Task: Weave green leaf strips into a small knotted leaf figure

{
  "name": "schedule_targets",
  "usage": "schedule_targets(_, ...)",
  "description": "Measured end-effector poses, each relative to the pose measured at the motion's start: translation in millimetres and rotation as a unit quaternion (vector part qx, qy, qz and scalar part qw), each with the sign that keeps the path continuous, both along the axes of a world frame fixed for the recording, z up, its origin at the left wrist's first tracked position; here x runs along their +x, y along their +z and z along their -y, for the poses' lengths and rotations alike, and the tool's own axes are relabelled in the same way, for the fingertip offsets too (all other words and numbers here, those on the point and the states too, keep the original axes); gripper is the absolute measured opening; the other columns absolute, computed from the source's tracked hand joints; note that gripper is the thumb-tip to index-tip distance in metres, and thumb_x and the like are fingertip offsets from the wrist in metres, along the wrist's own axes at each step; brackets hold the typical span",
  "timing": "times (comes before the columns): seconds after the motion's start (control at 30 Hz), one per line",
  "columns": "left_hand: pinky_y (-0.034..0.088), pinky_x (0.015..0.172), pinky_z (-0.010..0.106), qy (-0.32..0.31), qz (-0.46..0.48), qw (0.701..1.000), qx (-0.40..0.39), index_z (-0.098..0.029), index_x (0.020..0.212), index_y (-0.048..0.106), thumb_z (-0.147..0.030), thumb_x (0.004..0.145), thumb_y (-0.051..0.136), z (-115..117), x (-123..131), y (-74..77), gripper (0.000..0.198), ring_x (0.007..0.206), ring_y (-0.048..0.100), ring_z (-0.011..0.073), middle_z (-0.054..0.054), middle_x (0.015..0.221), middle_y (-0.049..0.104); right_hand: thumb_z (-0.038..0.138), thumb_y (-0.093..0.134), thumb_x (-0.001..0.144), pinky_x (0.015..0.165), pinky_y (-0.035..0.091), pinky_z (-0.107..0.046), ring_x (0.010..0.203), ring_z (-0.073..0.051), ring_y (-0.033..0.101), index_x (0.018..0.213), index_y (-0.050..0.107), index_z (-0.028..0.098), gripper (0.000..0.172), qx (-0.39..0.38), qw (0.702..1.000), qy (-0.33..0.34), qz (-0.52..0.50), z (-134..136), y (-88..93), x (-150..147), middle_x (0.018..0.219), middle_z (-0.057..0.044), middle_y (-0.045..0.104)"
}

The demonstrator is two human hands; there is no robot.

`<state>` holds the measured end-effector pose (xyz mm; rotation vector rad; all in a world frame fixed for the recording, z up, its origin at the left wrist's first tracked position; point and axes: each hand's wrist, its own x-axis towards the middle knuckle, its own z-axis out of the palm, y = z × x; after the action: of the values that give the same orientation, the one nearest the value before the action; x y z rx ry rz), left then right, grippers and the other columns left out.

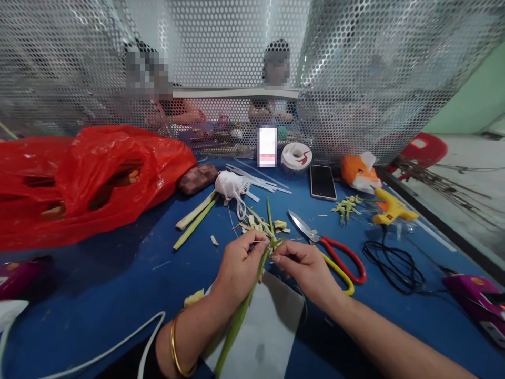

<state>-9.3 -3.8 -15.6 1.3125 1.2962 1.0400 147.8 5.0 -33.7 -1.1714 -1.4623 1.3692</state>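
Left hand (239,266) pinching green stalk (241,315), centre to lower middle of frame | right hand (305,263) at its upper end, grip unclear | likely light, bendy, easily creased; pinch near top

A perforated metal screen (221,37) shines dully at the far side. The glossy, crinkled red bag (94,208) at left is thin plastic film. On the smooth, matt blue tabletop (118,295), scissors (303,226) at right pair polished metal blades with smooth plastic-looking handles. The glue gun (390,208) is smooth yellow plastic, the smartphone (322,181) glossy glass. Near, the green leaf strip (239,316) looks smooth and fibrous, the bangle (173,339) polished metal.
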Motion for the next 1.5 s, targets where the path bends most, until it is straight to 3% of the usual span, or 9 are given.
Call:
schedule_targets(0.2,0.037,0.04,0.021,0.056,-0.033,0.998,0.007,-0.023,0.075,0.053,-0.038,0.088,0.054,-1,-1,7.1,0.019,0.037,0.047,0.0108,-0.009,0.05,0.047,0.03,0.067,0.076,0.051,0.028,-0.026,0.052,-0.011,0.035,0.058,0.057,0.02,0.023,-0.006,1.0,0.018,0.018,2,11.9,3,0.054,0.004,0.044)
schedule_targets(0.5,0.038,0.046,0.022,0.076,-0.005,0.997,-0.025,-0.022,0.074,0.052,-0.035,0.086,0.056,-5,-1,7.0,0.018,0.042,0.05,0.0106,-0.008,0.052,0.051,0.029,0.066,0.081,0.062,0.036,-0.029,0.063,-0.015,0.048,0.063,0.063,0.02,0.021,0.067,0.997,0.03,-0.003,3,19.2,4,0.064,0.001,0.054)
schedule_targets(0.63,0.036,0.048,0.02,0.059,0.14,0.983,-0.099,-0.021,0.078,0.052,-0.036,0.083,0.062,-7,0,7.3,0.019,0.047,0.051,0.0104,-0.005,0.054,0.057,0.035,0.071,0.079,0.065,0.04,-0.028,0.065,-0.014,0.051,0.066,0.065,0.018,0.022,-0.042,0.991,0.0,-0.123,3,18.4,1,0.068,0.0,0.059)
schedule_targets(0.83,0.035,0.05,0.023,-0.046,0.205,0.968,-0.135,-0.02,0.075,0.055,-0.038,0.08,0.066,0,2,15.0,0.022,0.048,0.048,0.0101,-0.001,0.054,0.06,0.028,0.081,0.067,0.058,0.042,-0.022,0.056,-0.009,0.049,0.067,0.067,0.016,0.019,-0.243,0.913,-0.033,-0.327,-4,15.4,3,0.068,0.0,0.064)
schedule_targets(0.93,0.035,0.052,0.024,-0.084,0.146,0.981,-0.097,-0.019,0.068,0.058,-0.034,0.077,0.067,2,3,17.9,0.02,0.051,0.045,0.01,-0.002,0.058,0.056,0.027,0.077,0.069,0.047,0.036,-0.019,0.043,-0.003,0.033,0.07,0.067,0.015,0.016,-0.3,0.872,0.001,-0.385,-6,16.8,5,0.073,0.002,0.065)
schedule_targets(1.03,0.04,0.058,0.027,-0.053,0.073,0.996,-0.017,-0.019,0.067,0.063,-0.03,0.078,0.066,2,3,17.1,0.015,0.06,0.05,0.0128,0.0,0.064,0.059,0.026,0.072,0.073,0.041,0.027,-0.019,0.039,-0.002,0.02,0.069,0.061,0.017,0.015,-0.32,0.856,0.038,-0.403,-5,18.5,6,0.07,0.006,0.06)
schedule_targets(1.2,0.044,0.063,0.028,0.003,0.041,0.997,0.061,-0.019,0.071,0.067,-0.025,0.08,0.064,4,1,16.8,0.012,0.064,0.054,0.0134,0.001,0.071,0.065,0.025,0.073,0.075,0.04,0.023,-0.017,0.042,-0.003,0.022,0.071,0.057,0.017,0.018,-0.33,0.848,0.066,-0.41,-3,18.9,7,0.067,0.006,0.056)
schedule_targets(1.43,0.048,0.067,0.027,-0.058,0.101,0.985,0.13,-0.02,0.074,0.068,-0.021,0.084,0.065,10,4,17.2,0.01,0.073,0.062,0.0142,0.003,0.081,0.068,0.021,0.076,0.073,0.044,0.03,-0.016,0.043,-0.002,0.027,0.071,0.061,0.014,0.016,-0.344,0.827,0.054,-0.441,-3,17.5,7,0.064,0.006,0.056)
schedule_targets(1.5,0.047,0.06,0.026,-0.083,0.125,0.983,0.108,-0.019,0.076,0.067,-0.023,0.086,0.064,12,4,16.1,0.012,0.063,0.06,0.0113,0.003,0.084,0.068,0.019,0.075,0.073,0.044,0.03,-0.016,0.044,-0.003,0.027,0.07,0.062,0.015,0.014,-0.343,0.83,0.046,-0.437,-4,16.9,7,0.061,0.006,0.054)
